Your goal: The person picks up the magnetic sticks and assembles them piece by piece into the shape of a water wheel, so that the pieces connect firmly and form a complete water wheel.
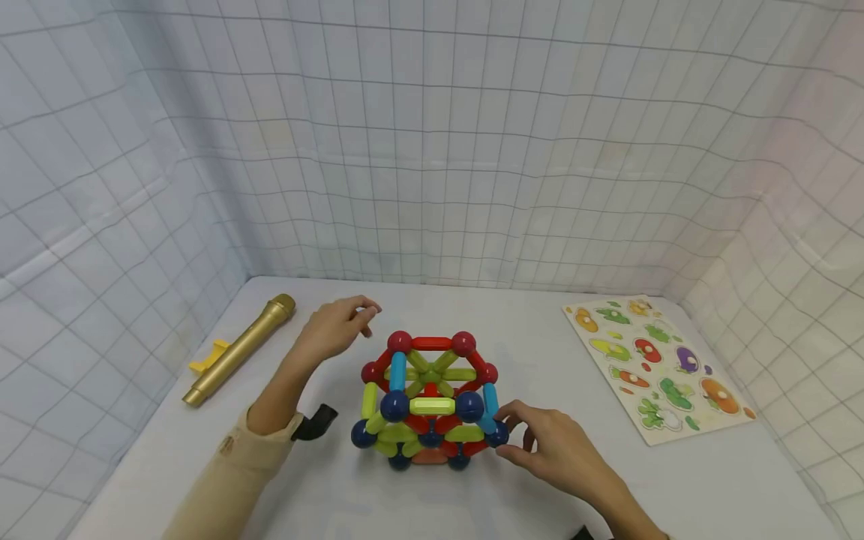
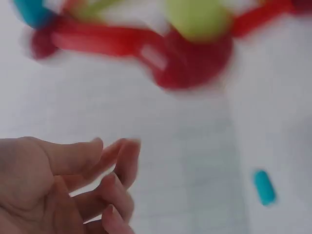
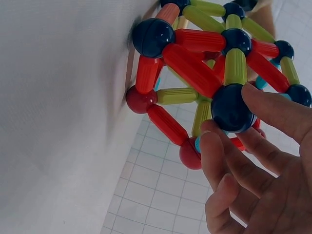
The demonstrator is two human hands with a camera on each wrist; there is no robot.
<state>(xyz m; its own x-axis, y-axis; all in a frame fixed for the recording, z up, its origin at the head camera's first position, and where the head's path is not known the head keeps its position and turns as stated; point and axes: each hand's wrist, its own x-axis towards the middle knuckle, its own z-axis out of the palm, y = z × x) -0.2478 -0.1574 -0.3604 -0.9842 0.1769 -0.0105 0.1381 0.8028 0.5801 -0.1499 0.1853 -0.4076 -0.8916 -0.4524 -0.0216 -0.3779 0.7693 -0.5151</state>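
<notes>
A white table fills the lower half of the head view, walled on three sides by a white gridded cloth. At the table's middle stands a ball-and-rod toy, a squat cage of red, yellow-green and light-blue rods joined by dark red balls on the far face and navy balls on the near face; it rests on the table between the two hands.

At the far right lies a puzzle board, flat, with coloured vegetable pieces set in it, well apart from the toy. At the far left lies a gold tube, pointing diagonally away, with a small yellow piece just beside it.

The left hand hovers above the table just left of the toy's far red balls, fingers loosely curled and holding nothing; the left wrist view shows the fingers bent and bare, apart from the blurred red ball above them. A beige sleeve covers the forearm.

The right hand is at the toy's near right corner. Its fingertips and thumb pinch a navy ball at that corner, as the right wrist view shows plainly.

A lone light-blue rod lies on the table in the left wrist view, away from the hand.
</notes>
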